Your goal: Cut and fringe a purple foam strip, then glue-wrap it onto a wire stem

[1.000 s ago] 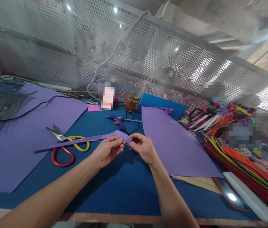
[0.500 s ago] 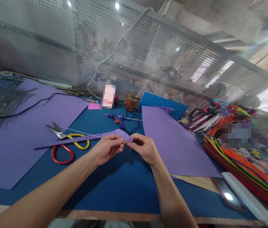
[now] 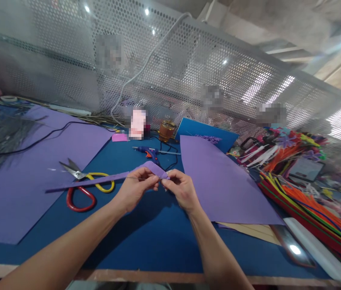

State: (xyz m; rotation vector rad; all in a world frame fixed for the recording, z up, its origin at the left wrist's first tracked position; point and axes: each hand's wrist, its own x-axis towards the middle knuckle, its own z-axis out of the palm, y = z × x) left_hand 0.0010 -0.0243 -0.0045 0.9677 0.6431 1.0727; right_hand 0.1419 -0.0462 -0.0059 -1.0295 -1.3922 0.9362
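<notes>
A long, narrow purple paper strip [image 3: 98,182] runs from the left, over the scissors, to both hands. My left hand [image 3: 138,187] pinches it near its right end, with a thin wire-like line crossing the fingers. Close beside it, my right hand [image 3: 182,187] is closed on the strip's tip, thumb against forefinger. Exactly how the tip is folded between the fingertips is hard to make out. Under the strip lie scissors [image 3: 81,175] with one red and one yellow handle, blades apart. Just beyond the hands rests a blue glue gun [image 3: 149,152].
Large purple sheets lie left [image 3: 4,209] and right [image 3: 219,181] on the blue table [image 3: 146,241]. Bundled grey wires [image 3: 7,137] and a black cord sit at left. Colourful pipe cleaners [image 3: 315,217], a phone [image 3: 294,247] and a tape roll [image 3: 167,131] surround the workspace. A perforated metal panel stands behind.
My left fingers have shifted slightly on the strip, and the thin line now lies across them. The right hand stays closed at the tip. The view has tilted a little.
</notes>
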